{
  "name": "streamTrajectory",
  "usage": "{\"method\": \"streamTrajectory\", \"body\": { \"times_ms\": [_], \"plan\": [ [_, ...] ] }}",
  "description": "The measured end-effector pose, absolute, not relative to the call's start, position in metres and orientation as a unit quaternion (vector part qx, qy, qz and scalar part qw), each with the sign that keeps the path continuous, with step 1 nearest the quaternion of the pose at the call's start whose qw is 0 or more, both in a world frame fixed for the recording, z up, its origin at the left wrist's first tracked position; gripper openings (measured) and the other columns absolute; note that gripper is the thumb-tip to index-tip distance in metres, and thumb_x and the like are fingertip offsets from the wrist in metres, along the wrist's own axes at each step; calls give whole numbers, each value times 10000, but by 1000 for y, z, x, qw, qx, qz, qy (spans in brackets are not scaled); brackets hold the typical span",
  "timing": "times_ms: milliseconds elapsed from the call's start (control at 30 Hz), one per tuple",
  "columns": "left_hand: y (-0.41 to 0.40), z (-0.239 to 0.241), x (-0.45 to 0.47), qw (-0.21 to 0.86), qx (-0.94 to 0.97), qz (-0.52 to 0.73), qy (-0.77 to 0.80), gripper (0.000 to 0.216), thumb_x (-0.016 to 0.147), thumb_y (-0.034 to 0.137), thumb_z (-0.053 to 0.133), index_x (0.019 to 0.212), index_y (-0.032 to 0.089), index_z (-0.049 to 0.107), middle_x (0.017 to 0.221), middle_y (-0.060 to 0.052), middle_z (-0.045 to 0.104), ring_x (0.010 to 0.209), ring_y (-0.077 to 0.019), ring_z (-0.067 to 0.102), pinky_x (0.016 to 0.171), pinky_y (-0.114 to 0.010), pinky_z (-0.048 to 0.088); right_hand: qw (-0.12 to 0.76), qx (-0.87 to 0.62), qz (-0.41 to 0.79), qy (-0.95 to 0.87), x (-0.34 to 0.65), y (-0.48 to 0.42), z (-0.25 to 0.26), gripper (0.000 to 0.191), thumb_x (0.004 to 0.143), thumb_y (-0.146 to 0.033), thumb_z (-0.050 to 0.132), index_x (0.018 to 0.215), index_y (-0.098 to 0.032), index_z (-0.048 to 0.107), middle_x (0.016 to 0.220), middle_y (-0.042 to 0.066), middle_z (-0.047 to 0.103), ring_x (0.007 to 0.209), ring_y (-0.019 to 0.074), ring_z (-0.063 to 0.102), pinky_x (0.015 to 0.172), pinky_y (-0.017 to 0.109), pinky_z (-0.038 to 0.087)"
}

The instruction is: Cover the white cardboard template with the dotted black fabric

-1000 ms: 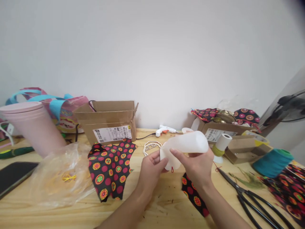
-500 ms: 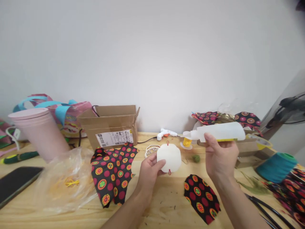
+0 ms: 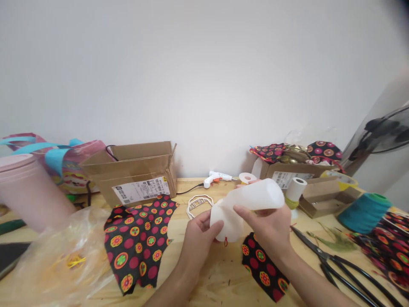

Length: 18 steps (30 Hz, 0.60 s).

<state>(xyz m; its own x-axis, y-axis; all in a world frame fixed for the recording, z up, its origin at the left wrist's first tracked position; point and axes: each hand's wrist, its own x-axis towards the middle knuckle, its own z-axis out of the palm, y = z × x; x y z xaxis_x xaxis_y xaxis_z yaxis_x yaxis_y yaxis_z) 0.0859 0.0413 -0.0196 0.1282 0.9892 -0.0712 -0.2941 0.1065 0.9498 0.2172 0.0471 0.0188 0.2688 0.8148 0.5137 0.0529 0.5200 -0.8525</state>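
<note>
My left hand point(image 3: 203, 236) pinches the left edge of a flat white scalloped disc point(image 3: 230, 226), thumb on top. A small red cord loop point(image 3: 226, 241) sticks out from its lower edge. My right hand point(image 3: 271, 230) is closed around a white plastic squeeze bottle point(image 3: 258, 195), tilted so its nozzle end lies over the disc's upper part. Whether the nozzle touches the disc I cannot tell. Behind the disc lies a pale openwork lattice frame point(image 3: 200, 206). Patterned black fabric pieces lie on either side, a larger one point(image 3: 140, 238) left and a smaller one point(image 3: 263, 268) under my right wrist.
Black-handled scissors point(image 3: 326, 256) lie at right, near a teal thread cone point(image 3: 364, 213). A white glue gun point(image 3: 219, 179) with a cord rests by the wall. Cardboard boxes point(image 3: 143, 170) stand behind. A clear plastic bag point(image 3: 64, 260) and a pink tumbler point(image 3: 28, 192) are left.
My right hand has brought the bottle left and down, from beside the disc to over it, with the nozzle lowered. The disc stays in my left hand. The view has shifted slightly right.
</note>
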Motion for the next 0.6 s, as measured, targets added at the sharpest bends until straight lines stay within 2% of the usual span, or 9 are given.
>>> {"method": "streamTrajectory", "body": {
  "times_ms": [300, 433, 600],
  "plan": [
    [36, -15, 89, 612, 436, 497, 434, 338, 666, 247, 622, 986, 137, 607, 727, -36, 679, 611, -141, 587, 498, -213, 446, 668, -422, 237, -565, 212, 45, 13, 389, 542, -254, 730, 887, -167, 571, 834, 84, 660, 777, 248, 618, 703, 398, 511],
    [36, -17, 89, 607, 437, 506, 430, 325, 671, 251, 614, 977, 143, 610, 727, -30, 677, 604, -137, 582, 512, -224, 456, 663, -430, 197, -580, 212, 46, 12, 376, 536, -256, 739, 862, -170, 572, 822, 74, 652, 775, 244, 610, 718, 401, 501],
    [37, -18, 88, 608, 440, 499, 433, 315, 670, 240, 612, 965, 130, 606, 726, -40, 677, 618, -148, 587, 527, -239, 463, 679, -418, 227, -559, 214, 46, 12, 362, 548, -259, 731, 854, -161, 564, 829, 83, 652, 757, 235, 616, 698, 386, 513]
  ]
}}
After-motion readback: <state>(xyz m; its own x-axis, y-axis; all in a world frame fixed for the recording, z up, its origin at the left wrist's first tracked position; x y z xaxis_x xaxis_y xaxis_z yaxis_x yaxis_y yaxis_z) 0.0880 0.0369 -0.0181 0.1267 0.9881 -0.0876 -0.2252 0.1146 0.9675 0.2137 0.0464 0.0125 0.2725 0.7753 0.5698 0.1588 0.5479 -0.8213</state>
